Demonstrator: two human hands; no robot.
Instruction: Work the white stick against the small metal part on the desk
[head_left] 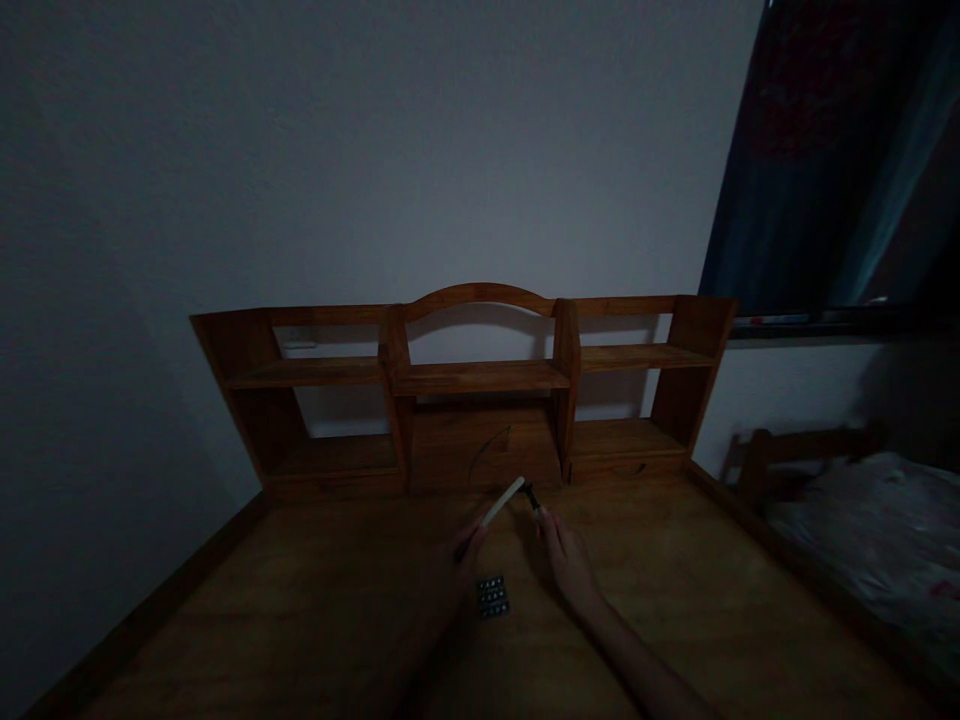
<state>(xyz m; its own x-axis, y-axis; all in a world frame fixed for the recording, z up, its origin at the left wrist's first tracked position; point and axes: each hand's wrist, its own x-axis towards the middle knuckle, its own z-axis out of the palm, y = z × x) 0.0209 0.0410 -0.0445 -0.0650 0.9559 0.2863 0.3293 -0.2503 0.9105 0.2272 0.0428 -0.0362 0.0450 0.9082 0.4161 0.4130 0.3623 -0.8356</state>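
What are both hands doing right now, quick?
Left hand: closed, holding a pale stick.
Right hand: closed, holding a dark-tipped tool, too dim to identify.

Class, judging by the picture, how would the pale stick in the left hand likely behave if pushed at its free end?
The pale stick is probably stiff: it runs straight out from the left hand without visible sag. Looking slim, it is likely light. Held near one end, it might swivel if pushed sideways.
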